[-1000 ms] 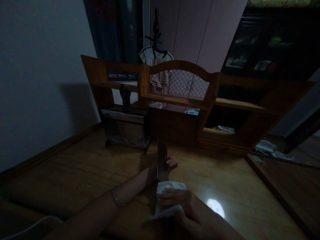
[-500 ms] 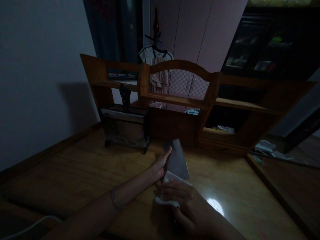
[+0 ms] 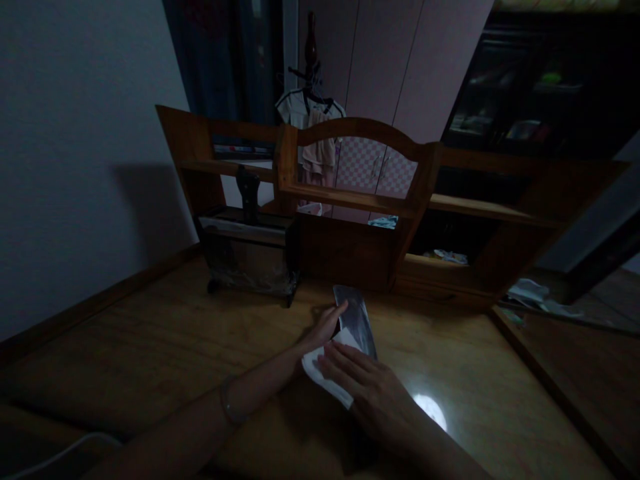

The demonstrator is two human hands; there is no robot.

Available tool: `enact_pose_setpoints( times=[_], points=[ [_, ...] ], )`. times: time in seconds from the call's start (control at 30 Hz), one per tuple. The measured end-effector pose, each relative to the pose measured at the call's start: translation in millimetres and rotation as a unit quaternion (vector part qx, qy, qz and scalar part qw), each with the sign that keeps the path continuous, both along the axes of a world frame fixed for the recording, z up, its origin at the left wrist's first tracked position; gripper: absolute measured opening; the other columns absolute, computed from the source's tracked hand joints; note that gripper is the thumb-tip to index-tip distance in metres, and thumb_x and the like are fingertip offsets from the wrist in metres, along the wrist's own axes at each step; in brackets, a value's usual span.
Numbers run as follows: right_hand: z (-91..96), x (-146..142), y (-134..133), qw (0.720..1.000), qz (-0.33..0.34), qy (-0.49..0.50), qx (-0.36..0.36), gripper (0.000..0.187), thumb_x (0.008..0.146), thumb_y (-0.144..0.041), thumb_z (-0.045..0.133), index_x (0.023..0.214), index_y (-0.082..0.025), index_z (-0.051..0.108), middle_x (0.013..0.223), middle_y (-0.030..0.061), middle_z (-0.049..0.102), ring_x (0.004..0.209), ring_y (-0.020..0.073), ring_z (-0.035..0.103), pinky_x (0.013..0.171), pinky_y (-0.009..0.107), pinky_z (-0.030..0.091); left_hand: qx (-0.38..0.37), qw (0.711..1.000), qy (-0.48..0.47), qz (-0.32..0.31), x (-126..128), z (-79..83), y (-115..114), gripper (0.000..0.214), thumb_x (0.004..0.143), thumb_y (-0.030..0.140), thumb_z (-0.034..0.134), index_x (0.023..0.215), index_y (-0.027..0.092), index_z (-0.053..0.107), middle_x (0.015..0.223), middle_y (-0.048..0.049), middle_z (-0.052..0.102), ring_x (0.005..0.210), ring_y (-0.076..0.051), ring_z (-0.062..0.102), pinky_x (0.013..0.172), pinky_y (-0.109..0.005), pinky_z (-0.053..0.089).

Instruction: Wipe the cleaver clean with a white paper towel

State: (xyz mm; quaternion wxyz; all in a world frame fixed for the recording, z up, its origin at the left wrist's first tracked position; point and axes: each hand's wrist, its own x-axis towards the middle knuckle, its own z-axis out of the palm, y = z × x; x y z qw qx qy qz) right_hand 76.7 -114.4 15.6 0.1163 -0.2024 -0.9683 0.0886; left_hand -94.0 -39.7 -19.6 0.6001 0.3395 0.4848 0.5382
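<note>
A broad, flat metal blade, like a cleaver (image 3: 356,313), is tilted up over the wooden tabletop (image 3: 240,340). My left hand (image 3: 325,328) grips its left edge, thumb laid along the face and the other fingers mostly hidden behind. A white tissue (image 3: 320,379) is under my right hand (image 3: 367,385), whose fingers press it flat against the lower part of the blade. The handle end is lost in shadow below my right hand.
A dark knife holder (image 3: 245,257) with a black handle sticking up stands at the back left. Behind it runs a wooden shelf unit (image 3: 350,195). A white cable (image 3: 75,443) lies at the lower left, and a bright reflection shows on the tabletop.
The blade has turned, so its face now looks narrower and shinier. My right hand and the tissue have shifted slightly up and to the left; my left hand keeps its grip.
</note>
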Motion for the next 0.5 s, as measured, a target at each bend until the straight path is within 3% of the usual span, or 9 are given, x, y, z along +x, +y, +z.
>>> enact_pose_setpoints(
  times=[0.2, 0.33, 0.5],
  points=[
    [-0.2, -0.4, -3.7, 0.999, 0.017, 0.027, -0.025, 0.035, 0.091, -0.017, 0.048, 0.125, -0.015, 0.058, 0.127, 0.0099, 0.061, 0.131, 0.0246, 0.044, 0.116, 0.04, 0.033, -0.028, 0.998, -0.061, 0.002, 9.0, -14.8, 0.4, 0.047, 0.07, 0.06, 0.073, 0.087, 0.018, 0.061, 0.066, 0.003, 0.058, 0.061, -0.015, 0.054, 0.062, -0.027, 0.04],
    [-2.7, -1.3, -4.4, 0.998, 0.03, 0.036, -0.034, 0.014, 0.089, -0.021, 0.051, 0.1, -0.017, 0.059, 0.108, 0.0093, 0.063, 0.11, 0.0253, 0.052, 0.101, 0.041, 0.044, -0.004, 0.997, -0.08, 0.004, 8.5, -19.2, -0.3, 0.044, 0.073, 0.055, 0.075, 0.092, 0.016, 0.064, 0.074, 0.0005, 0.064, 0.068, -0.016, 0.058, 0.067, -0.026, 0.041],
    [-1.0, -3.6, -7.2, 0.997, 0.036, 0.047, -0.055, 0.006, 0.089, -0.021, 0.049, 0.09, -0.019, 0.055, 0.1, 0.0061, 0.061, 0.099, 0.0216, 0.052, 0.096, 0.038, 0.043, -0.007, 0.993, -0.12, 0.001, 7.9, -21.8, 4.1, 0.04, 0.074, 0.048, 0.077, 0.092, 0.015, 0.066, 0.078, -0.0021, 0.067, 0.07, -0.017, 0.061, 0.07, -0.027, 0.043]
  ],
)
